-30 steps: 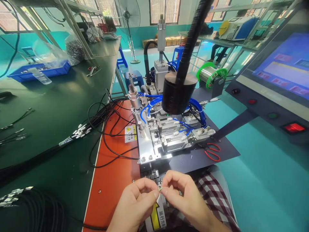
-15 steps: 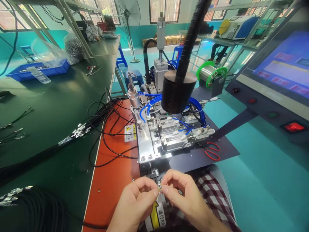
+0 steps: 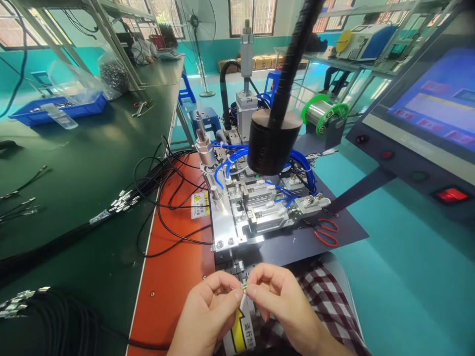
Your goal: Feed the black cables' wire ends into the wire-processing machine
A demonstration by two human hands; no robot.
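Slightly turned since half a second ago is the tiny coloured piece [image 3: 244,287] held between the fingertips, and the fingers of the right hand [image 3: 284,302] are shifted a little with it; no change is noticed in the machine [image 3: 265,217] beyond. Work appears to be under way at the fingertips: the piece is not yet set down, and whether its strands are separated, straightened or joined cannot be told, so what is left cannot be judged. Beside it, on the dark green table [image 3: 107,148], a bundle of black cables [image 3: 126,200] with silvery ends is left untouched.

Only a sliver of the piece can be seen, thin and strand-like, greenish and pale, with a trace of red below; the rest is covered by skin. It is held in mid-air in front of the machine, above a yellow-and-white label [image 3: 243,333]. By the left hand [image 3: 212,307] it is pinched between thumb and forefinger; by the right hand it is gripped likewise, the fingertips nearly meeting.
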